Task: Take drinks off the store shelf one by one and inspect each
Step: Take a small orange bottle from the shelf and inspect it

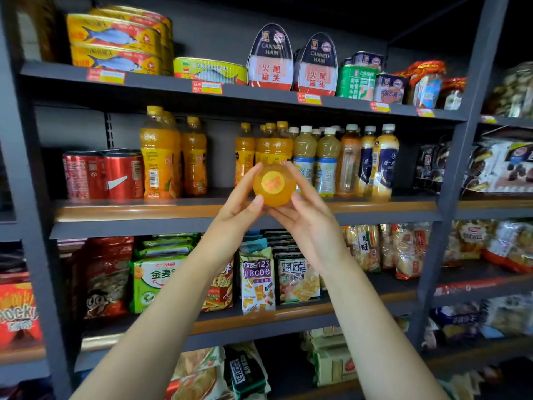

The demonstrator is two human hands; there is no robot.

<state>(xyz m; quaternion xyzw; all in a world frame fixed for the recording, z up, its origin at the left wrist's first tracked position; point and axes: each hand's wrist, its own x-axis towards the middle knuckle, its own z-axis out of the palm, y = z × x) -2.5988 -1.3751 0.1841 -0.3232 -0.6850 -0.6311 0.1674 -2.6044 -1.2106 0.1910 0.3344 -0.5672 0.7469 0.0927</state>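
Observation:
An orange drink bottle [274, 185] is held level in front of the middle shelf, its round base turned toward me with a yellow-and-red sticker on it. My left hand [241, 197] grips it from the left and my right hand [300, 209] from the right and below. Behind it, the drinks shelf [129, 210] carries more orange bottles [160, 157], pale juice bottles with white caps [327, 160], dark-labelled tea bottles [380, 160] and red cans [103, 174].
Fish tins and canned ham [271, 57] fill the top shelf. Snack bags [256, 280] crowd the shelves below. A grey upright post [458, 174] separates this bay from another snack rack on the right. A gap in the bottle row lies near the left-centre [222, 163].

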